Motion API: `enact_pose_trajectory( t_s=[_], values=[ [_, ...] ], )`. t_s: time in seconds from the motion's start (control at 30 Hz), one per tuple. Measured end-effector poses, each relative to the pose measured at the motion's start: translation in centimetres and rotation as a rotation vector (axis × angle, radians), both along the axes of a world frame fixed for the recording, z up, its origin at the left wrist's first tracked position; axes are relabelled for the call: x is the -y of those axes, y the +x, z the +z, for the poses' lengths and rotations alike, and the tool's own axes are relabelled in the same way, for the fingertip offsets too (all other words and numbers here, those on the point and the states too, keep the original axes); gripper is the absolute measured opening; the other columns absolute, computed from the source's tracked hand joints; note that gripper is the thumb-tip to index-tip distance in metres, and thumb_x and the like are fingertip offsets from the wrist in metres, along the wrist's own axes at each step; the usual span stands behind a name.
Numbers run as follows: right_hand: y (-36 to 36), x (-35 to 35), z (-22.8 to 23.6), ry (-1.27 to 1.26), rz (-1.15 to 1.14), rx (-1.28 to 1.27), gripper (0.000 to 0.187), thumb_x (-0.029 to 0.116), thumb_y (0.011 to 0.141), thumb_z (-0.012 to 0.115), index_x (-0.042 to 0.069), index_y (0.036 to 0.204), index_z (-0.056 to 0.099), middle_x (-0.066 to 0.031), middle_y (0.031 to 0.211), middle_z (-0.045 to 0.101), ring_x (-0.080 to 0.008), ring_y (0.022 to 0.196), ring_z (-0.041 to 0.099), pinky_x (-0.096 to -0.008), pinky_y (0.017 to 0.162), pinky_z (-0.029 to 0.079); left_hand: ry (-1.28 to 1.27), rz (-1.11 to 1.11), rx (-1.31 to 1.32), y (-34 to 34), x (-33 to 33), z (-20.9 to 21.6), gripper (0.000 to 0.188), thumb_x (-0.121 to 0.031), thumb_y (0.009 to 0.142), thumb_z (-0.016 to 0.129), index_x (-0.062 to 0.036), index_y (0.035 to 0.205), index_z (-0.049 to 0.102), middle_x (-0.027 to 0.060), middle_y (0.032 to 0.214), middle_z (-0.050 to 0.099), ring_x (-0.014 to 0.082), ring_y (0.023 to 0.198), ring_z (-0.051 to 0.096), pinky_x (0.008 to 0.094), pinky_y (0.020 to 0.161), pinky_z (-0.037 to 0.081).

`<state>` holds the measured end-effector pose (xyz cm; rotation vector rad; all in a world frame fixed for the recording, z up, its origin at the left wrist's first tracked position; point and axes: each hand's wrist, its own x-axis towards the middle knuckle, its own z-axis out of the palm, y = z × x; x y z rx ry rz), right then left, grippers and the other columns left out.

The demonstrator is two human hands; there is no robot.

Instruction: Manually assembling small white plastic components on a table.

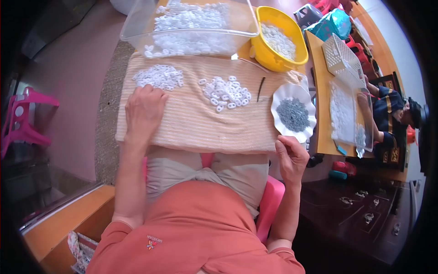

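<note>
My left hand (145, 108) rests at the near edge of a pile of small white plastic pieces (160, 76), back upward. Its fingers are curled, and the fingertips and anything in them are hidden. At the cloth's right front corner my right hand (292, 156) is closed, thumb against forefinger in a pinch; anything held there is too small to make out. Just beyond it stands a white wavy-rimmed dish (276, 106) full of small grey pieces (293, 114). Between the hands, farther off, lies a looser heap of white oval pieces with two holes (226, 93).
A striped cloth (205, 125) covers the work surface. Behind are a clear bin (132, 32) of white pieces and a yellow basin (301, 55). A thin black stick (261, 89) lies near the dish. At right, another person (390, 107) works at a table (321, 132). A pink stool (29, 114) stands left.
</note>
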<state>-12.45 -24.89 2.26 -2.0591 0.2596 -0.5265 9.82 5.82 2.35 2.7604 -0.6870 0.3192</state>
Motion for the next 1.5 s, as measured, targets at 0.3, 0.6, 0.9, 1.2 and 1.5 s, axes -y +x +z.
enact_pose_trajectory(
  t_s=[0.3, 0.6, 0.9, 1.2, 1.5],
  values=[
    [-0.7, 2.3, 0.2, -0.117, -0.146, -0.016, 0.012, 0.0, 0.089, 0.064, -0.004, 0.1, 0.065, 0.0, 0.087, 0.06, -0.0041, 0.072, 0.052, -0.0179, 0.063, 0.042, -0.015, -0.044, -0.137, -0.7, 0.1, 1.1, 0.015, -0.021, 0.081, 0.068, -0.0066, 0.085, 0.068, 0.0097, 0.086, 0.061, 0.0278, 0.089, 0.057, 0.0403, 0.078, 0.047],
    [-0.5, 3.5, -0.2, -0.413, -0.201, 0.021, 0.013, 0.002, 0.086, 0.067, -0.002, 0.099, 0.066, -0.0079, 0.088, 0.063, -0.0114, 0.071, 0.057, -0.0239, 0.063, 0.047, -0.056, -0.11, -0.156, -0.4, -0.7, 0.6, 0.014, -0.018, 0.082, 0.066, -0.0058, 0.089, 0.068, 0.0105, 0.089, 0.062, 0.0291, 0.091, 0.058, 0.0418, 0.08, 0.048],
    [0.0, 2.5, 1.4, -0.761, -0.163, -0.04, 0.019, 0.005, 0.079, 0.072, 0.001, 0.097, 0.067, -0.0126, 0.094, 0.063, -0.0298, 0.09, 0.057, -0.0378, 0.074, 0.048, -0.045, -0.182, -0.141, 0.1, -0.9, 0.4, 0.012, -0.015, 0.086, 0.061, -0.0034, 0.089, 0.065, 0.0125, 0.089, 0.06, 0.0311, 0.089, 0.058, 0.0425, 0.078, 0.048],
    [-0.5, 3.6, 0.1, -0.754, -0.222, -0.02, 0.017, 0.007, 0.081, 0.07, 0.001, 0.096, 0.066, -0.0126, 0.094, 0.063, -0.0302, 0.089, 0.057, -0.0389, 0.076, 0.047, -0.14, -0.085, 0.025, 0.5, 0.2, -0.3, 0.015, -0.017, 0.093, 0.053, -0.0033, 0.092, 0.06, 0.0152, 0.089, 0.06, 0.0358, 0.084, 0.059, 0.0462, 0.072, 0.047],
    [0.0, 3.7, 0.5, -0.751, -0.221, -0.032, 0.017, 0.01, 0.082, 0.069, 0.0, 0.096, 0.066, -0.0122, 0.093, 0.062, -0.0303, 0.091, 0.057, -0.0395, 0.078, 0.047, -0.698, -0.04, -0.332, 0.0, 1.6, -0.3, 0.013, -0.013, 0.095, 0.056, -0.0004, 0.097, 0.061, 0.0118, 0.077, 0.066, 0.0178, 0.07, 0.065, 0.0288, 0.063, 0.05]
  ],
)
